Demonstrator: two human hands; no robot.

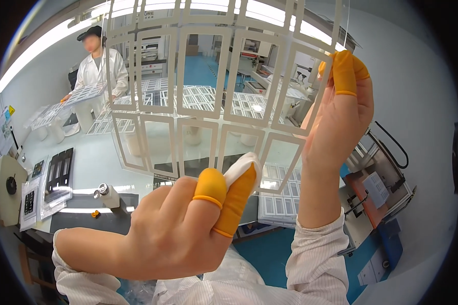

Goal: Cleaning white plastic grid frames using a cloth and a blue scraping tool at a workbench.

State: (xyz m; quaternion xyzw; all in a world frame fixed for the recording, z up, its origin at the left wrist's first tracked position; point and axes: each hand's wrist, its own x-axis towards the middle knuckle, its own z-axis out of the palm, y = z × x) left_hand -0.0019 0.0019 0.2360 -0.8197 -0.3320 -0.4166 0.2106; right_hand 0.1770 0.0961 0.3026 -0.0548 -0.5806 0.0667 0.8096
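Observation:
A clear sheet printed with rows of white rectangular frames [225,76] hangs raised and tilted before me. My right hand [338,119], wearing orange finger cots, pinches the sheet at its right edge. My left hand [175,231] is closed, with orange cots on thumb and forefinger. Between those fingers is a folded white wipe [250,161], its tip covering the forefinger's end. The wipe lies close to the sheet's lower edge; whether it touches the sheet I cannot tell.
A white bottle with a metal top [107,195] and loose orange finger cots [95,214] are on the table at left. Bagged black panels [60,170] lie farther left. Framed sheets [280,206] are stacked at right. Across the table a person in white [104,71] handles sheets.

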